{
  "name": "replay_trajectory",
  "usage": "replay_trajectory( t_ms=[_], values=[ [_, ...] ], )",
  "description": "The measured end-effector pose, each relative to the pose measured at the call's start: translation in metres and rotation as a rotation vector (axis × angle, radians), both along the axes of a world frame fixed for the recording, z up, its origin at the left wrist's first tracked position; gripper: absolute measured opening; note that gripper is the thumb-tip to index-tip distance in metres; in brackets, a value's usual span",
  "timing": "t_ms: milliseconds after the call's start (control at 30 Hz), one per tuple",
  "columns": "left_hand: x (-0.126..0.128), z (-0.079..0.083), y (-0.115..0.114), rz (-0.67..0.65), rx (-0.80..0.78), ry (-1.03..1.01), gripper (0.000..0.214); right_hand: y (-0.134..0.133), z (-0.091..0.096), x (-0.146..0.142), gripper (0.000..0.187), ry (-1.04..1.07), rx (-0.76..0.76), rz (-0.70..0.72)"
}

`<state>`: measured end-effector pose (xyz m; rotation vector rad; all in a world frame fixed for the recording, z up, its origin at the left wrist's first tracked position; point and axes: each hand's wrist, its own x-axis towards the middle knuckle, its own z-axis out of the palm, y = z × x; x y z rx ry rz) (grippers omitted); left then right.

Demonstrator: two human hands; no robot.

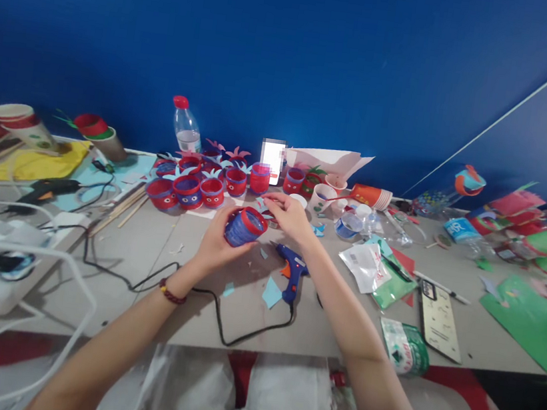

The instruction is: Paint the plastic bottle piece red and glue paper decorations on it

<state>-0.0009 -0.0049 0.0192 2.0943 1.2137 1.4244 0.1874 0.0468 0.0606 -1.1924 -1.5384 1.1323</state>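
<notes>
My left hand (218,241) is wrapped round a small cup (244,231) with blue, string-like sides and a red rim, tilted so its opening shows. Over the cup's far right edge, my right hand (288,212) has its fingers pinched together. A bit of light blue paper (259,204) shows by those fingertips, but whether they hold it is unclear. Just below lies a blue glue gun (294,269) with an orange trigger, its black cord running left. Light blue paper scraps (272,293) are scattered beside it.
Several finished red and blue cups with eyes (188,192) stand behind, near a plastic bottle (185,127) and a phone (272,158). Paper cups (323,198) and tape (349,225) sit right. Left are a power strip (40,255), sticks (119,208) and a black glue gun (48,189).
</notes>
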Motion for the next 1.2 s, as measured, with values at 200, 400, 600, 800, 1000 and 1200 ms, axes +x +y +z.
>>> replay_trajectory(
  t_ms=[200,400,600,800,1000,1200],
  values=[
    [-0.001,-0.009,0.006,0.063,-0.088,-0.143,0.074,-0.004,0.004,-0.005,0.045,0.043,-0.050,0.038],
    [-0.001,-0.014,0.010,0.109,-0.110,-0.190,0.075,-0.016,-0.004,-0.012,0.093,-0.044,0.055,0.111],
    [-0.002,-0.016,0.010,0.045,-0.116,-0.183,0.072,-0.018,-0.005,-0.016,0.091,-0.005,0.055,0.101],
    [-0.006,-0.018,0.015,-0.117,-0.256,-0.404,0.047,-0.013,0.006,-0.005,0.082,0.041,-0.071,0.121],
    [-0.006,-0.014,0.018,-0.206,-0.350,-0.458,0.048,-0.009,0.011,0.003,0.081,0.083,-0.091,0.184],
    [-0.006,-0.024,0.022,-0.208,-0.430,-0.492,0.066,-0.010,0.011,0.003,0.078,0.065,-0.030,0.186]
  ],
)
